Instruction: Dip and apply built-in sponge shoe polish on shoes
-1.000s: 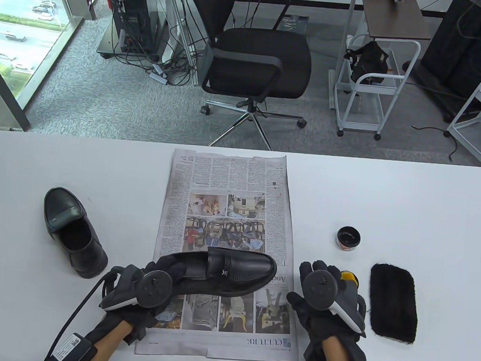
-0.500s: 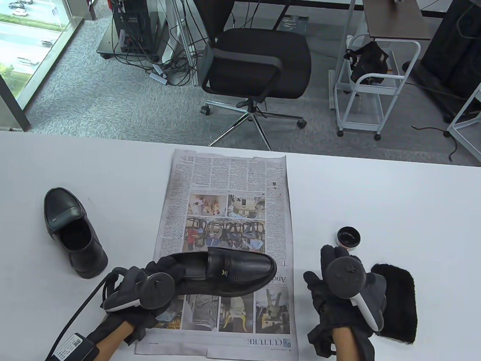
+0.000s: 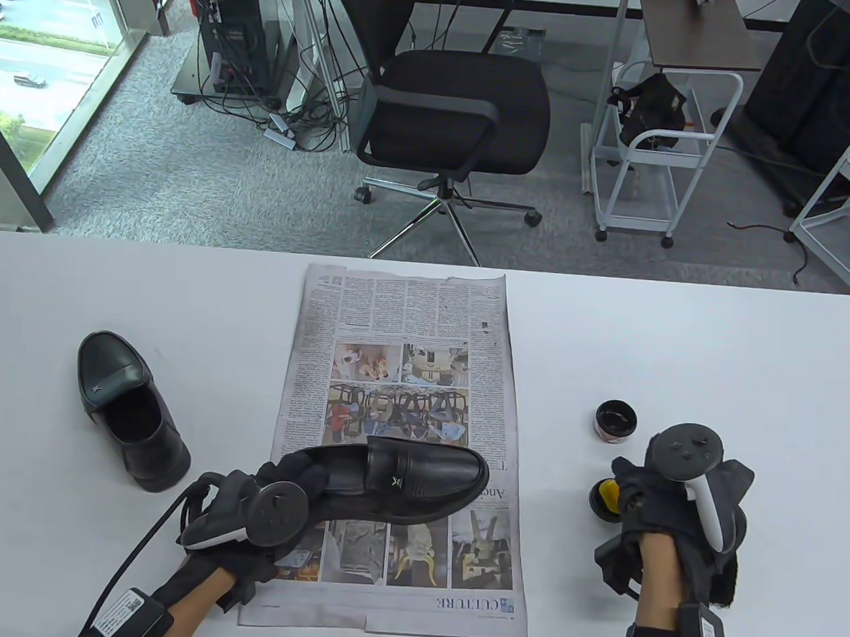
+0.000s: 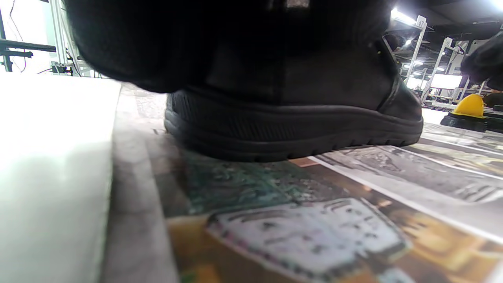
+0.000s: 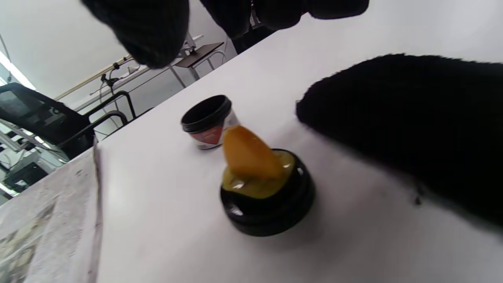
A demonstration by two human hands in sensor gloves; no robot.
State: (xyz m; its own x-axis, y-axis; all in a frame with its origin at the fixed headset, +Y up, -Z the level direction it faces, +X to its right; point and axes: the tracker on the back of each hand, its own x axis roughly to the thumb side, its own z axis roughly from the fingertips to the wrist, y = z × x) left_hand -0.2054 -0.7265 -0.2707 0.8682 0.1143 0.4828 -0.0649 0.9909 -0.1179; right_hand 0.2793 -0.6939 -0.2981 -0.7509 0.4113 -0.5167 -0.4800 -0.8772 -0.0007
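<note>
shoes (image 3: 415, 480) 2 | left hand (image 3: 254, 517) grips one | right hand (image 3: 672, 506) fingers unclear

Black shoe (image 3: 408, 479); yellow sponge (image 5: 249, 157); white table (image 3: 718, 351).

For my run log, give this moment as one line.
left hand: holds shoe on newspaper | right hand: above sponge lid, empty | polish jar: open

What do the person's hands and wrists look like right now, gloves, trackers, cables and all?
Both hands wear black fabric sensor gloves. The left hand carries a dark round-headed tracker with a white handle; a black cable runs back to a black box with a white label at the wrist. The right hand has a matching grey-black tracker with small buttons and a white handle, plus a black wrist strap and labelled box.
</note>
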